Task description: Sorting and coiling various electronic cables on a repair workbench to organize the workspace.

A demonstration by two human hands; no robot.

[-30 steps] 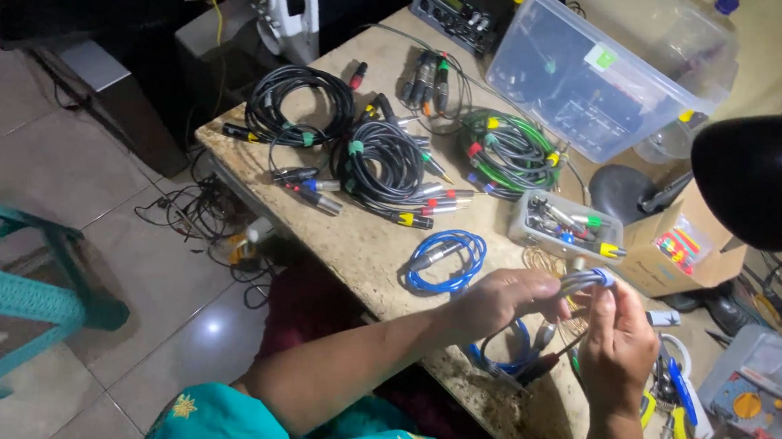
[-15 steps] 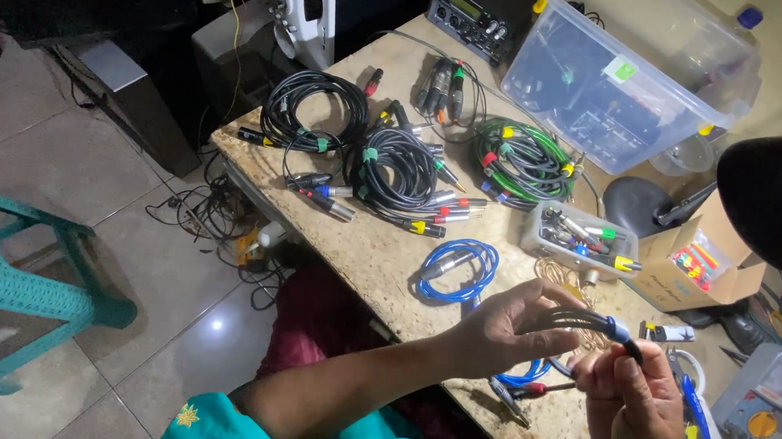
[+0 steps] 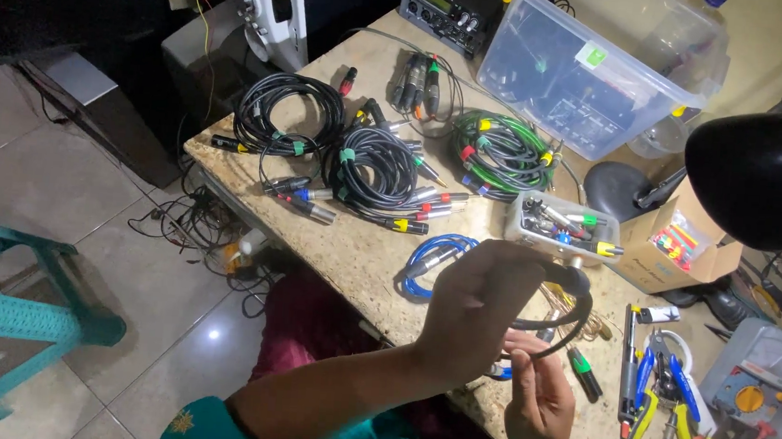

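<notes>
Connectors with coloured bands fill a small clear tray mid-counter; a large clear lidded bin sits at the far edge. Above the near edge, left hand and right hand both grip a black cable, curved into a loop running between them.

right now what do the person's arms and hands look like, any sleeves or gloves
Both hands are bare: no gloves, and no rings or watch that can be made out. The left hand leads back along a bare forearm to a short teal sleeve with a yellow flower-like pattern near the elbow. The right hand shows only to the wrist, so any sleeve there is out of view.
</notes>
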